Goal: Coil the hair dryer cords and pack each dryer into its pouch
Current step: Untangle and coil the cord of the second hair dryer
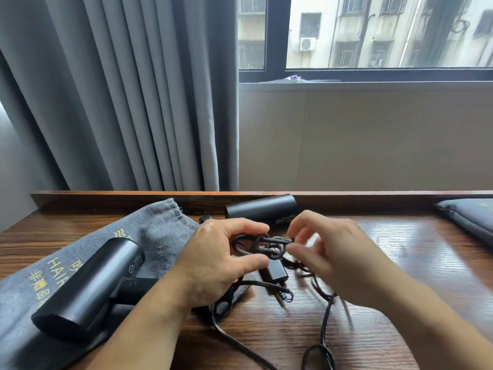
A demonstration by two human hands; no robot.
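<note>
Head view: the wooden table point(400, 263) carries the grey pouch point(160, 231), which lies flat. One black dryer point(88, 284) lies on the grey pouch. A second dryer point(260, 206) rests past the pouch's mouth, to its right. A dark pouch point(469, 217) sits well right of the grey one. Just right of the grey pouch, the left hand point(213, 260) pinches the looped cord bundle point(262, 247) between thumb and curled fingers. The blurred right hand point(333, 257) curls at the bundle's far end, and I cannot tell whether it grips. The plug point(277, 271) hangs under the bundle, near the pouch's right edge
</note>
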